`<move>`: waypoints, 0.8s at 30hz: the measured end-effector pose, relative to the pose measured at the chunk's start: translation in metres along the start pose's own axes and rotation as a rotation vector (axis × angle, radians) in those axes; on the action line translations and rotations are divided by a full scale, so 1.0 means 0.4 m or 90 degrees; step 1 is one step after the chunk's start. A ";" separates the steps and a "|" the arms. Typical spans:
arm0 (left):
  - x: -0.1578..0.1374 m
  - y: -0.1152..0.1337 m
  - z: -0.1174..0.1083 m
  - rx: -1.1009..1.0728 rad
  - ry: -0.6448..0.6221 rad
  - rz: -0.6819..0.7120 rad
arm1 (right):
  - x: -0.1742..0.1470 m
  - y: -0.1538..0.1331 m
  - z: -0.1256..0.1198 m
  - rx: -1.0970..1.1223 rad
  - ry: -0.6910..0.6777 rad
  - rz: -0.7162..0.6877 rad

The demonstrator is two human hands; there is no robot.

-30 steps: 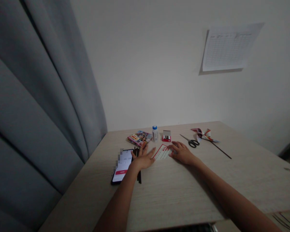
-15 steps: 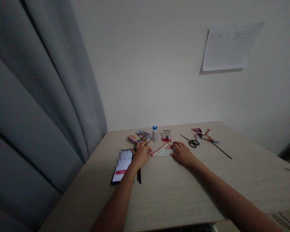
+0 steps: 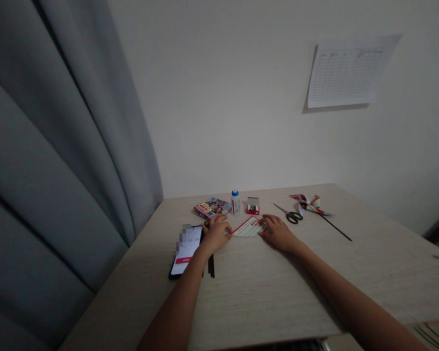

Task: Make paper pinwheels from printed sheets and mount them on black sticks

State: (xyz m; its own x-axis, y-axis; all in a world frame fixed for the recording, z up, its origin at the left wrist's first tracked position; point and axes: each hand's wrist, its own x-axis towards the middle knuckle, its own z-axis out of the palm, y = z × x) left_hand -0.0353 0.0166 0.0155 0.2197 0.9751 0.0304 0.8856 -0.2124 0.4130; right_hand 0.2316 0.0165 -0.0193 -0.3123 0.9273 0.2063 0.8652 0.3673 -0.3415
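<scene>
A piece of printed paper [image 3: 248, 228], white with red edges and folded into a triangle, lies on the table between my hands. At its left corner, my left hand [image 3: 218, 235] is closed, with thumb and forefinger pinching the tip. My right hand [image 3: 278, 232] is closed on the right corner, its curled fingers covering that end. Under and beside my left wrist lie dark thin sticks [image 3: 211, 265], partly hidden. A phone [image 3: 185, 252] with a lit screen rests just left of my left forearm.
Behind the hands stand a white bottle with a blue cap [image 3: 235, 203] and a small open red box [image 3: 253, 206]. Colourful booklets [image 3: 211, 207] lie at back left. Scissors [image 3: 290, 214] and a paper pinwheel on a dark stick [image 3: 310, 204] lie to the right.
</scene>
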 end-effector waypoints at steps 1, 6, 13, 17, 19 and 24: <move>0.001 0.000 0.001 0.001 0.003 0.007 | 0.000 0.000 0.000 0.000 -0.001 0.000; -0.001 0.005 0.001 0.030 0.033 0.042 | 0.001 0.004 0.002 0.002 -0.004 0.000; 0.001 -0.005 -0.009 0.046 0.021 0.057 | 0.003 0.006 0.003 -0.005 -0.009 -0.001; 0.003 -0.015 -0.011 0.039 0.015 0.044 | 0.004 0.005 0.003 -0.007 -0.012 -0.004; 0.002 -0.017 -0.013 0.035 0.008 0.034 | 0.003 0.004 0.002 -0.006 -0.014 -0.005; -0.001 -0.012 -0.021 0.008 -0.009 0.015 | 0.002 0.005 0.004 -0.002 -0.012 -0.002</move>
State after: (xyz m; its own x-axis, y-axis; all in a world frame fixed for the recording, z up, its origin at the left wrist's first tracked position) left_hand -0.0429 0.0178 0.0212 0.2456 0.9690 0.0269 0.8853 -0.2355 0.4010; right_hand 0.2325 0.0182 -0.0213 -0.3218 0.9274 0.1907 0.8657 0.3698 -0.3373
